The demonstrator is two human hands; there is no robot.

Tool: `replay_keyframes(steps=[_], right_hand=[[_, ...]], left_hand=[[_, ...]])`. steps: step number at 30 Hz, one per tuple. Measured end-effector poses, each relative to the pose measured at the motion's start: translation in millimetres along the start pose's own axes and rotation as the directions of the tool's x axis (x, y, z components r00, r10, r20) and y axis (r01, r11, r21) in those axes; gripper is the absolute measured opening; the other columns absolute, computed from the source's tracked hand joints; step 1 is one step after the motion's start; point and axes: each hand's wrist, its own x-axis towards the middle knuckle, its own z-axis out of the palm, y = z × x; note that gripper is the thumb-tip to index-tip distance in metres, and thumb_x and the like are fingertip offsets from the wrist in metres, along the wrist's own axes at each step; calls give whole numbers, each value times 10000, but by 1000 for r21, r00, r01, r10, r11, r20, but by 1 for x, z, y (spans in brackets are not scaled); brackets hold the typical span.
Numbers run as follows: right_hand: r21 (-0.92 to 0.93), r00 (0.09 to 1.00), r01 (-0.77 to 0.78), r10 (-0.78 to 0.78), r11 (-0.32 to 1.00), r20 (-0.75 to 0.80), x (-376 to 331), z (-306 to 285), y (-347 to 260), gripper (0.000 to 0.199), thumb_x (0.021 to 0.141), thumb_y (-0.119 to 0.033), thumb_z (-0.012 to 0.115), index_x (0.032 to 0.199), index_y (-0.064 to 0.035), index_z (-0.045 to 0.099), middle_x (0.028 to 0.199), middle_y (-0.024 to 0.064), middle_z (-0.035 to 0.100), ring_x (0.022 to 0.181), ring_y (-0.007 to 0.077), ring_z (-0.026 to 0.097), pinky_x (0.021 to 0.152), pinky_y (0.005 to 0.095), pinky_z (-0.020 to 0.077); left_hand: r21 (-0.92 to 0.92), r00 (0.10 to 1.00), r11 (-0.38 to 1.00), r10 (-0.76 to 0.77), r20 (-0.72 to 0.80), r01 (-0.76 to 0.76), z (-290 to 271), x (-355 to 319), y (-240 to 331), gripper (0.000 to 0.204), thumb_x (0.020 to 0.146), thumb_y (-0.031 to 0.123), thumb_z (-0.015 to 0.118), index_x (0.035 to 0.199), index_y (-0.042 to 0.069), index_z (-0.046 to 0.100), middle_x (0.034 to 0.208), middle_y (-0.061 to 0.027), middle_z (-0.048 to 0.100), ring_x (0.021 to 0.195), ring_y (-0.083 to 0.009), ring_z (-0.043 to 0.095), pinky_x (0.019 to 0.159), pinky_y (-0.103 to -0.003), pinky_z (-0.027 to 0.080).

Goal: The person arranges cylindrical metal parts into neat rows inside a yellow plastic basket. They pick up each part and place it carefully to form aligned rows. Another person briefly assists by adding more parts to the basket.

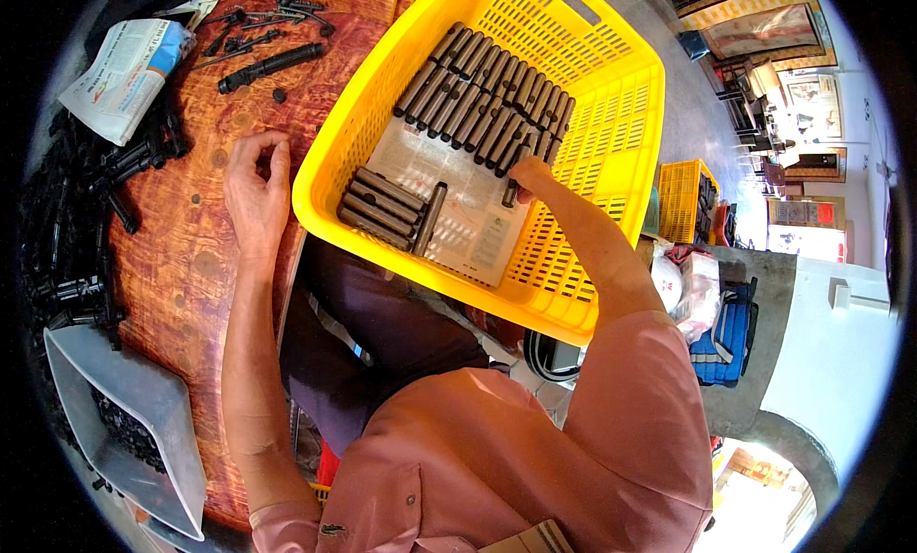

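Observation:
A yellow perforated plastic basket [611, 95] rests partly on the wooden table [191, 257] and over my lap. Inside it lie rows of dark cylindrical rods [487, 99] on a printed paper sheet [458, 204], with a smaller stack of rods [382, 209] near its front left. My right hand [530, 176] reaches into the basket and grips one dark rod [514, 176] at the end of the long row. Beside the basket's left wall, my left hand [253, 195] rests on the table, fingers loosely curled, holding nothing.
Black metal parts [267, 66] lie at the table's far end near a folded newspaper [124, 71]. A pile of black parts [67, 238] lines the left edge. A grey scoop tray [134, 429] holds small black pieces. Another yellow crate [683, 200] stands on the floor at right.

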Motion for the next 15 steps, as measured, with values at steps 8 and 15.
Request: replay_keyframes(steps=[8, 15], right_hand=[[-129, 988, 146, -151, 981, -29, -43, -41, -28, 279, 847, -186, 682, 995, 48, 646, 741, 209, 690, 546, 279, 692, 513, 394, 572], [-722, 653, 636, -688, 272, 316, -57, -27, -14, 572, 846, -79, 686, 1378, -57, 476, 1163, 214, 588, 960, 377, 675, 760, 461, 584]], left_hand=[[8, 1000, 1000, 17, -13, -17, 0, 0, -2, 149, 941, 143, 655, 1001, 13, 697, 972, -134, 658, 922, -288, 650, 825, -363, 501], [7, 1000, 1000, -8, -1, 8, -1, 0, 4, 153, 942, 146, 653, 1003, 14, 700, 976, -136, 658, 914, -287, 649, 819, -365, 504]])
